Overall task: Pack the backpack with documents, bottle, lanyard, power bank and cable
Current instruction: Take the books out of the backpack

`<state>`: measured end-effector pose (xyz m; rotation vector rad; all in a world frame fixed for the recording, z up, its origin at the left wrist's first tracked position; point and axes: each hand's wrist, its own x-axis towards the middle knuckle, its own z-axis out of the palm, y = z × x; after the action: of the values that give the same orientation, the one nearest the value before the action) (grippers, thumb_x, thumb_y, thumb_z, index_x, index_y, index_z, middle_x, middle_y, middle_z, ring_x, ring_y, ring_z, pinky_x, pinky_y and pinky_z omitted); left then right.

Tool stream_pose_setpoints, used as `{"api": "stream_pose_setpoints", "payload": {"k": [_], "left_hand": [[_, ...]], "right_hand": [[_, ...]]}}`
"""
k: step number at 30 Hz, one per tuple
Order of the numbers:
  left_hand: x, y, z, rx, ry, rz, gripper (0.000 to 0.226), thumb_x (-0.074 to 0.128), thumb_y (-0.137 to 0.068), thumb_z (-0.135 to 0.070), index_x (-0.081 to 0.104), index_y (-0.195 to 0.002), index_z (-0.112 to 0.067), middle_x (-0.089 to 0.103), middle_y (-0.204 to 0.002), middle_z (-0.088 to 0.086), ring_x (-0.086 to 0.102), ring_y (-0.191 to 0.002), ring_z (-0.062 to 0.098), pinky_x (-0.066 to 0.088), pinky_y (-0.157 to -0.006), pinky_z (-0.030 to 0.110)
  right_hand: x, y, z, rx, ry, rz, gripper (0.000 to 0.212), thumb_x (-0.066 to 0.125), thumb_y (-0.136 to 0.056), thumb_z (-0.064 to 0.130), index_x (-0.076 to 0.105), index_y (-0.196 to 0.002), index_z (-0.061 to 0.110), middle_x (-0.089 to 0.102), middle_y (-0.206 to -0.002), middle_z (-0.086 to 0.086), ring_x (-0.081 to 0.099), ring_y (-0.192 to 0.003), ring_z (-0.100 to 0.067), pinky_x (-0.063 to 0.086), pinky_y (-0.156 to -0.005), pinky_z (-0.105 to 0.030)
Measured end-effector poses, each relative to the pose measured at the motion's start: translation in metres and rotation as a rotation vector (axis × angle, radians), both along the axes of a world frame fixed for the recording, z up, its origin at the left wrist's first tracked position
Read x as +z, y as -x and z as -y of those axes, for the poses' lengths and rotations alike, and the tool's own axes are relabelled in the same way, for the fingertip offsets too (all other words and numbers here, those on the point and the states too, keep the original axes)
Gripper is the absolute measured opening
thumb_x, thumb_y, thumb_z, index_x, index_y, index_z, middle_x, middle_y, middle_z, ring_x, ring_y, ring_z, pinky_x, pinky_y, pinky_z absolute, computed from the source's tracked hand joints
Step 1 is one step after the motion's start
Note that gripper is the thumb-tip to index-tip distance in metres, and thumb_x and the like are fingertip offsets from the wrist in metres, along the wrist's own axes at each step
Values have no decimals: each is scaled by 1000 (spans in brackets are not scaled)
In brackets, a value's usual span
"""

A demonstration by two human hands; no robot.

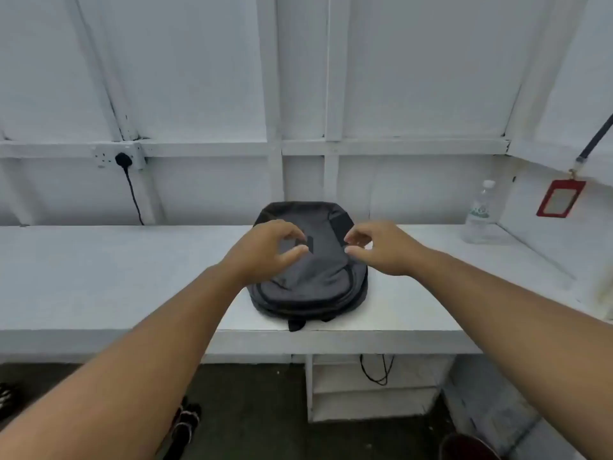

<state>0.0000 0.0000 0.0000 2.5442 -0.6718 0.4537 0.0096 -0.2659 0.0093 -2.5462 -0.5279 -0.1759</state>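
A long white bench (99, 277) runs along the panelled wall, and a dark grey backpack (315, 280) lies flat at its middle, zipped up, one end reaching the front edge. Both bare arms stretch over it – the left hand (265, 250) and the right hand (381, 247) hover just above the fabric, fingers loosely curled, gripping nothing. A clear water bottle (479, 215) stands upright at the bench's far right end, well apart from the backpack, and a lanyard (595, 138) with a red badge holder (561, 198) hangs on the right wall.
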Motion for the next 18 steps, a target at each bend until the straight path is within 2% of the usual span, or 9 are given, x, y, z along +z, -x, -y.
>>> {"api": "stream_pose_setpoints", "payload": {"k": [3, 7, 10, 12, 14, 18], "left_hand": [[-35, -9, -4, 54, -64, -150, 42, 64, -93, -50, 63, -127, -25, 64, -125, -8, 58, -108, 6, 49, -92, 26], [-79, -30, -15, 66, -132, -317, 56, 72, -83, -58, 60, -129, -28, 60, -124, -12, 59, -111, 10, 51, -94, 29], [-111, -43, -17, -9, -278, -346, 64, 74, -80, -59, 56, -134, -30, 56, -125, -13, 56, -111, 10, 49, -94, 27], [-133, -50, -20, -73, -313, -259, 56, 73, -85, -52, 60, -133, -28, 59, -125, -10, 57, -111, 12, 50, -97, 31], [-141, -57, -26, -107, -240, -194, 41, 70, -90, -46, 67, -126, -27, 64, -118, -9, 58, -106, 12, 51, -95, 35], [-115, -84, -36, -156, -89, -214, 21, 64, -96, -37, 73, -111, -25, 69, -101, -7, 60, -91, 10, 53, -85, 36]], "right_hand": [[-39, -8, -3, 30, 82, -120, 26, 67, -92, 33, 68, -115, 20, 68, -110, 5, 64, -102, -14, 50, -91, -28], [-86, -27, -14, 62, 205, -215, 41, 70, -90, 35, 60, -128, 22, 63, -127, 3, 61, -110, -16, 51, -97, -36], [-111, -37, -17, 86, 294, -207, 44, 74, -86, 37, 60, -125, 25, 58, -125, 5, 50, -115, -13, 48, -98, -35], [-125, -39, -19, 64, 286, -141, 38, 75, -86, 34, 62, -121, 26, 55, -120, 8, 44, -113, -10, 47, -96, -34], [-133, -38, -18, 40, 246, -69, 32, 74, -88, 32, 63, -118, 28, 55, -117, 11, 41, -109, -7, 47, -95, -34], [-128, -44, -18, 30, 110, 59, 30, 71, -90, 33, 64, -119, 28, 54, -113, 12, 45, -108, -8, 46, -94, -29]]}}
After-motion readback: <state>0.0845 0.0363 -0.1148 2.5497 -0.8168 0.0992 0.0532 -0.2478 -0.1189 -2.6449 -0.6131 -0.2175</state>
